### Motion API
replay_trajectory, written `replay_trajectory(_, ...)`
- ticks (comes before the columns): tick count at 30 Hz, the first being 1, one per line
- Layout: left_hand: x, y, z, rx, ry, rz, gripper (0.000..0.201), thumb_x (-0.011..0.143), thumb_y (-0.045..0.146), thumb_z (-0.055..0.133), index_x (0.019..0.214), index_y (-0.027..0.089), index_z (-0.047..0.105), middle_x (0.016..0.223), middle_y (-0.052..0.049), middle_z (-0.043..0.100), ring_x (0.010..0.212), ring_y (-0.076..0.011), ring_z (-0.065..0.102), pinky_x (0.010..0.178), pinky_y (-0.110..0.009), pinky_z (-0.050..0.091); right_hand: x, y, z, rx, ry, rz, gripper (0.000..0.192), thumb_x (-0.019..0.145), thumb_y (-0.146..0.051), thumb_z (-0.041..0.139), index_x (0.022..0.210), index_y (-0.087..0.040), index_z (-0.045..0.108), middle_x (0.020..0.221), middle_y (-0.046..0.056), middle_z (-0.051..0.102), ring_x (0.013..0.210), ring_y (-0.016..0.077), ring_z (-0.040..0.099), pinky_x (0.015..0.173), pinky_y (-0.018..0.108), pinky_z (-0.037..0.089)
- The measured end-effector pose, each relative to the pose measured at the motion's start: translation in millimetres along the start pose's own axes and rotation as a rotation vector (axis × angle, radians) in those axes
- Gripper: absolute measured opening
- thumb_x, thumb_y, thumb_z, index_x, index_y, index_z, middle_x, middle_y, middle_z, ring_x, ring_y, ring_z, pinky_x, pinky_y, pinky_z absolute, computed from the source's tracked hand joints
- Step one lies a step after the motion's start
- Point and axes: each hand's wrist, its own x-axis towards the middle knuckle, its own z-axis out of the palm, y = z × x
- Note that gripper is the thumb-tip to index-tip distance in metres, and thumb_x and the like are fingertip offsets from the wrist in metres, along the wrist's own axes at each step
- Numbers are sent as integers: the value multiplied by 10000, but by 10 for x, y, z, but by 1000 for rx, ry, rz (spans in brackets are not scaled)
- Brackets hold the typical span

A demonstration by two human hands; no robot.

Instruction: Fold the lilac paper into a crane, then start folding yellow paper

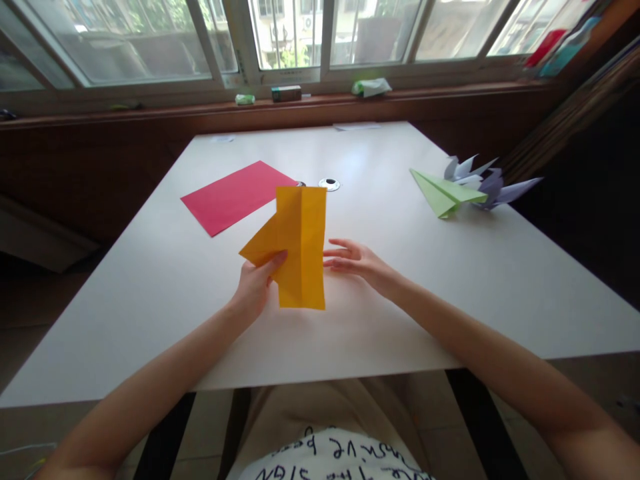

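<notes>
A sheet of yellow folded paper [307, 247] is held up above the white table, with a vertical crease down it and a pointed flap jutting out to the left. My left hand [257, 283] pinches it near the base of that flap, thumb in front and the other fingers behind. My right hand [355, 259] is at the paper's right edge with its fingers stretched out and apart. Its fingertips come right up to the edge; whether they touch it I cannot tell.
Flat on the white table [400, 313] lies a red sheet of paper [237, 197]. Near it is a round black-and-white piece [329, 185]. At the right edge sit a green paper plane [447, 193] and purple folded paper pieces [495, 190]. Small packets [371, 87] line the windowsill.
</notes>
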Motion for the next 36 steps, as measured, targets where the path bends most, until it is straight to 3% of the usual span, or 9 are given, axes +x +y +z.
replay_trajectory(4, -40, -15, 39, -31, -59, 9, 441, 682, 299, 726, 1088, 193, 593, 1191, -71, 608, 1131, -244, 548, 902, -341, 492, -41, 89, 230, 83, -252, -62, 559, 633, -348, 745, 1126, -198, 530, 1119, 76, 639, 1026, 226, 611, 881, 392, 498)
replay_trajectory(9, -70, 40, 64, -8, -121, -7, 431, 692, 295, 713, 1096, 205, 591, 1194, -67, 605, 1115, -246, 558, 878, -342, 506, -46, 146, 294, -34, -78, -161, 361, 655, -347, 697, 948, -158, 602, 940, 46, 666, 856, 208, 639, 718, 330, 523)
replay_trajectory(15, 52, 109, -41, 151, -113, 48, 341, 685, 311, 695, 978, 155, 612, 1027, -89, 656, 983, -238, 617, 862, -378, 492, -79, 26, 126, -140, 216, -246, 231, 695, -305, 631, 880, -174, 582, 836, 18, 629, 789, 193, 597, 672, 312, 479)
replay_trajectory(17, 97, 112, -85, 195, -84, 107, 356, 692, 298, 670, 1015, 170, 590, 1035, -84, 649, 997, -234, 606, 881, -384, 472, -103, -34, 29, -291, 428, -353, 147, 718, -291, 604, 822, -193, 569, 810, 21, 617, 777, 195, 576, 696, 328, 464)
replay_trajectory(20, 123, 115, -150, 236, 27, 254, 438, 718, 247, 579, 1146, 222, 490, 1213, -74, 556, 1153, -228, 510, 969, -384, 402, -107, -84, -132, -809, 681, -654, 49, 776, -243, 527, 784, -221, 571, 824, 44, 644, 828, 211, 565, 768, 354, 450)
replay_trajectory(25, 51, 155, -212, 527, 228, 743, 423, 793, 204, 427, 1208, 276, 399, 1309, -41, 447, 1245, -202, 415, 1029, -390, 347, 24, 27, -237, -1373, 502, -763, 190, 807, -102, 434, 768, -216, 581, 849, 48, 675, 843, 211, 559, 739, 343, 410)
replay_trajectory(28, 2, 145, -179, 933, -94, 962, 439, 848, 274, 463, 1277, 241, 373, 1282, -77, 496, 1215, -218, 456, 1005, -402, 392, 100, 130, -192, -1431, 327, -770, 184, 735, -44, 468, 731, -195, 575, 816, 42, 669, 802, 192, 553, 722, 308, 398)
replay_trajectory(31, -2, 65, -125, 1287, -469, 873, 622, 809, 344, 581, 1348, 168, 325, 1396, -132, 405, 1308, -261, 355, 1067, -421, 338, 106, 175, -151, -1465, 179, -759, 213, 698, -16, 479, 790, -174, 588, 823, 53, 652, 769, 180, 540, 685, 285, 391)
replay_trajectory(36, 71, -47, -125, 1410, -502, 695, 384, 863, 293, 489, 1219, 152, 505, 1292, -104, 534, 1202, -229, 489, 1015, -389, 415, 42, 181, -93, -1460, 91, -703, 235, 742, -75, 506, 949, -138, 599, 942, 111, 621, 850, 216, 528, 714, 315, 405)
